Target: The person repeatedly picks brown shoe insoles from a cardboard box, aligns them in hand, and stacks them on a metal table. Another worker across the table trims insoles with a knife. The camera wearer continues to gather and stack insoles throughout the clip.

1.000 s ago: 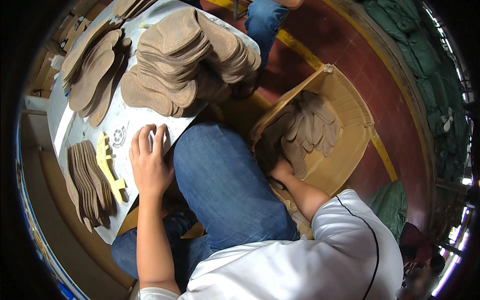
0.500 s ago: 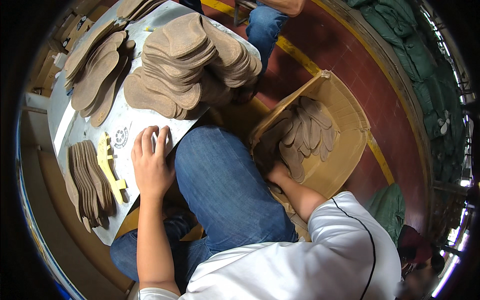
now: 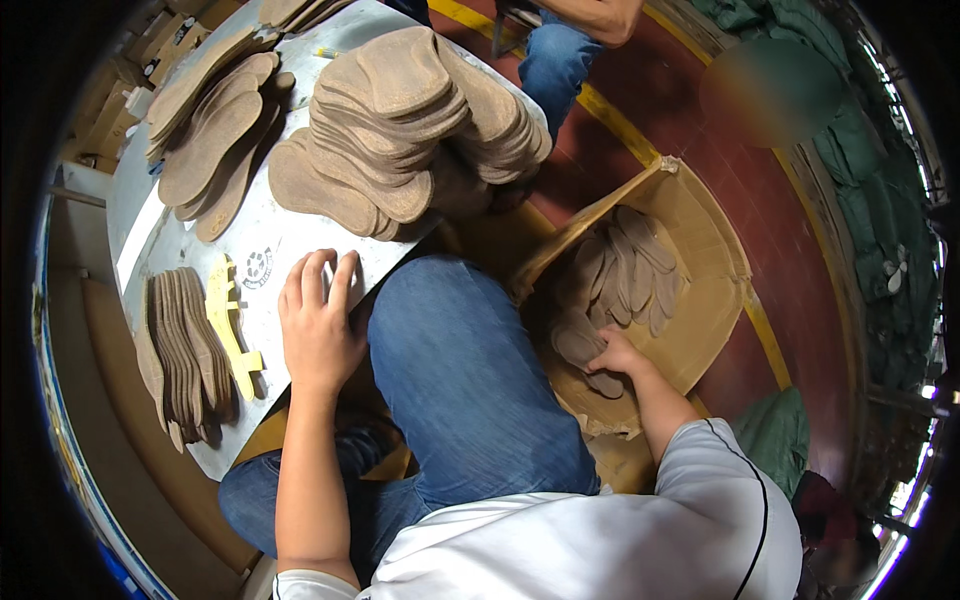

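Note:
My right hand (image 3: 617,352) is inside a cardboard box (image 3: 715,315) at the right, its fingers closed on a brown insole (image 3: 577,340). Whether it grips one insole or a few, I cannot tell. More loose insoles (image 3: 640,262) lie in the box behind that hand. My left hand (image 3: 320,325) rests on the edge of the grey table (image 3: 225,440), fingers apart and holding nothing. A yellow notched plastic piece (image 3: 226,315) lies beside it, with a row of insoles standing on edge (image 3: 180,350) to its left. Beyond the hand are tall stacks of insoles (image 3: 385,110).
Another fanned pile of insoles (image 3: 215,140) lies at the table's far left. Across the table sits another person in jeans (image 3: 560,65), forearm showing. My bent knee (image 3: 440,310) is between the table and the box. Green sacks (image 3: 870,190) line the far right.
My right hand has come up from deeper in the box and now shows, gripping an insole. The left hand stays on the table edge. The whole view has shifted slightly.

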Available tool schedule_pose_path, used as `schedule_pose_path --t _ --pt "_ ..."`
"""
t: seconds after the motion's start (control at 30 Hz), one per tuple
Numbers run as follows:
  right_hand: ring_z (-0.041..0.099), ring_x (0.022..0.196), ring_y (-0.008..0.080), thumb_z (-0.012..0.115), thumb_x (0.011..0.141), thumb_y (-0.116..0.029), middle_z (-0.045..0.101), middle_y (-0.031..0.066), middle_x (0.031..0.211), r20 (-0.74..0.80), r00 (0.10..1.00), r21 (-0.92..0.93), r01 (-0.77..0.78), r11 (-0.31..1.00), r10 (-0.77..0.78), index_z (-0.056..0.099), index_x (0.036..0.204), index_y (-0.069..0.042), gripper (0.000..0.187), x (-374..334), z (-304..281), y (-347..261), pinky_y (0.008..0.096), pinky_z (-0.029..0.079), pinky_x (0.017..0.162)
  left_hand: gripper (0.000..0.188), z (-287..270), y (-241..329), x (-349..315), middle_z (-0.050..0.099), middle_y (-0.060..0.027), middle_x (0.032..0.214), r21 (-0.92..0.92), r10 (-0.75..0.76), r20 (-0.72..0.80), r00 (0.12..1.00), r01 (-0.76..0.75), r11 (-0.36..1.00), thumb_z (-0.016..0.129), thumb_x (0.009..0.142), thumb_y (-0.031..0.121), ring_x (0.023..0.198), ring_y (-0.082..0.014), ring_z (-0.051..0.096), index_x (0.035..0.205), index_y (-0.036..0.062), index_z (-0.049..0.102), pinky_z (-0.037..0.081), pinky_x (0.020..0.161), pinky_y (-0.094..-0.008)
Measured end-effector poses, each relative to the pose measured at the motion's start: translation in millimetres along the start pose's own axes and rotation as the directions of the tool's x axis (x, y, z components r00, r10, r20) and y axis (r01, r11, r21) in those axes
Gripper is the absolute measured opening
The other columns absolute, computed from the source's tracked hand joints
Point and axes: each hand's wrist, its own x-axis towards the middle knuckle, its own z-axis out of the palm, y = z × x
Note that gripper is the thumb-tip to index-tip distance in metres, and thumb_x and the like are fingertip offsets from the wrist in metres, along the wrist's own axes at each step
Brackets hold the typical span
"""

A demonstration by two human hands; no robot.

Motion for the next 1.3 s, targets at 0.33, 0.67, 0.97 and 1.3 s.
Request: schedule_pose_path --t 0.33,0.67,0.97,1.3 --pt "0.058 0.151 0.0496 0.102 0.074 -0.055 0.058 0.0254 0.169 -0.409 0.885 0.043 -0.225 0.973 0.222 0.074 0.158 -0.019 0.096 34 87 -29 0.0548 0.048 0.132 0.084 1 -11 -6 0.061 -0.0178 0.154 -0.077 0.061 -0.04 0.997 -0.064 0.995 0.094 0.081 0.019 0.149 -0.0424 0.058 0.16 0.0146 0.063 0.051 0.119 -0.0568" --pt "0.077 0.135 0.0457 0.097 0.079 -0.038 0.084 0.0261 0.138 -0.181 0.983 0.026 -0.027 0.999 0.031 0.076 0.15 -0.002 0.083 21 66 -39 0.0544 0.058 0.118 0.069 3 -15 -14 0.062 -0.0175 0.156 -0.044 0.11 -0.118 0.987 -0.116 0.992 0.085 0.093 0.026 0.147 -0.0413 0.06 0.158 0.0128 0.064 0.05 0.118 -0.0551" --pt "0.085 0.111 0.0344 0.103 0.074 -0.024 0.089 0.0202 0.118 -0.328 0.878 -0.27 0.266 0.925 -0.348 0.084 0.132 -0.004 0.065 -124 -63 -78 0.05 0.066 0.1 0.071 1 -21 -28 0.06 -0.0199 0.158 -0.22 0.15 -0.175 0.973 -0.187 0.957 0.088 0.096 0.028 0.15 -0.042 0.056 0.159 0.0072 0.062 0.05 0.121 -0.0538" --pt "0.083 0.111 0.0251 0.106 0.069 -0.021 0.089 0.0144 0.121 -0.111 0.705 -0.289 0.652 0.701 -0.701 0.084 0.131 0.0 0.069 -271 -189 -259 0.0437 0.065 0.101 0.109 -116 32 -40 0.044 -0.0193 0.181 -0.553 0.324 -0.409 0.853 -0.515 0.655 0.096 0.087 0.02 0.171 -0.0446 0.04 0.181 0.0113 0.042 0.042 0.137 -0.0553"
